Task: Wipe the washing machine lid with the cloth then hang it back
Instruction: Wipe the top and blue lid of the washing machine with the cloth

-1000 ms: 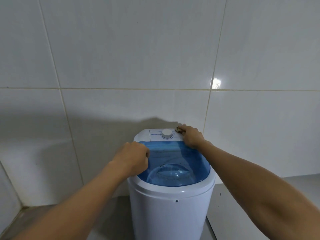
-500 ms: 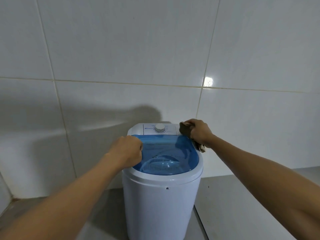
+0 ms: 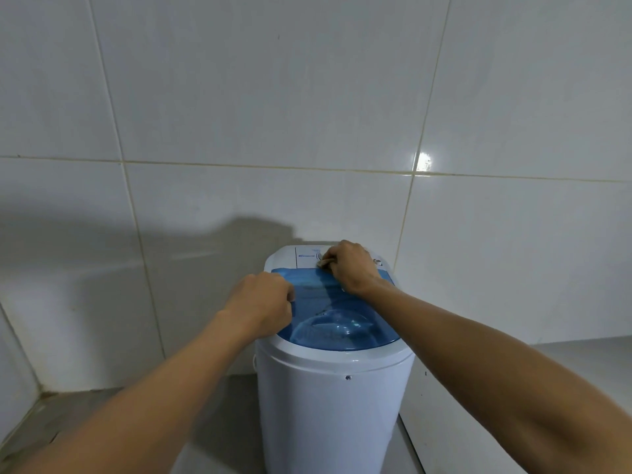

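A small white washing machine (image 3: 328, 405) stands against the tiled wall, topped by a translucent blue lid (image 3: 342, 319). My right hand (image 3: 352, 268) is closed over a bunched cloth (image 3: 324, 262) and presses it on the white control panel at the back, covering the dial. Only a pale corner of the cloth shows past my fingers. My left hand (image 3: 263, 302) is curled into a fist and rests on the lid's left edge, with nothing visible in it.
White wall tiles (image 3: 307, 114) rise right behind the machine. A grey floor (image 3: 102, 422) lies to the left, with a corner wall at the far left. A raised pale ledge (image 3: 513, 371) runs along the right side.
My right hand has slid left with the cloth, from the lid's back right corner onto the middle of the control panel. My left hand has stayed on the left edge.
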